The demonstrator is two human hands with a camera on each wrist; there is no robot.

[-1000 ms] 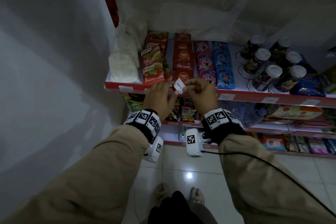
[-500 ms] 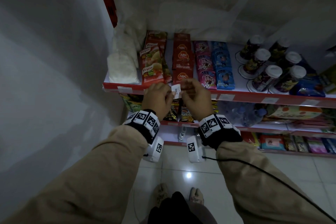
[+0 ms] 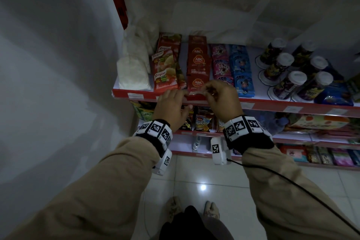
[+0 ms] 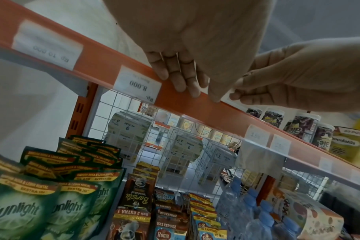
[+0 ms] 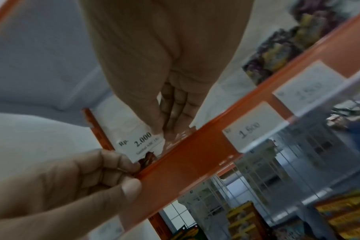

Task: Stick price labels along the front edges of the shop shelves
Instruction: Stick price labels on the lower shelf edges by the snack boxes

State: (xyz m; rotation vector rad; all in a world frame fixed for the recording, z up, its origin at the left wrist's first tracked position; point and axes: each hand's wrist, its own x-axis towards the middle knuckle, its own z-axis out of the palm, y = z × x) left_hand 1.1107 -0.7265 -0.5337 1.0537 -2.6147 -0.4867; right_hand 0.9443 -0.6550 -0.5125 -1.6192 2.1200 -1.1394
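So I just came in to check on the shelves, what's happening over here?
A person is fitting a price label marked Rp. 2.000 onto the red front strip of the shelf, just below the ABC sachets. The right hand pinches the label at the strip's top edge, while the left hand grips the strip beside it. The label is not yet seated. Other labels already sit along the strip.
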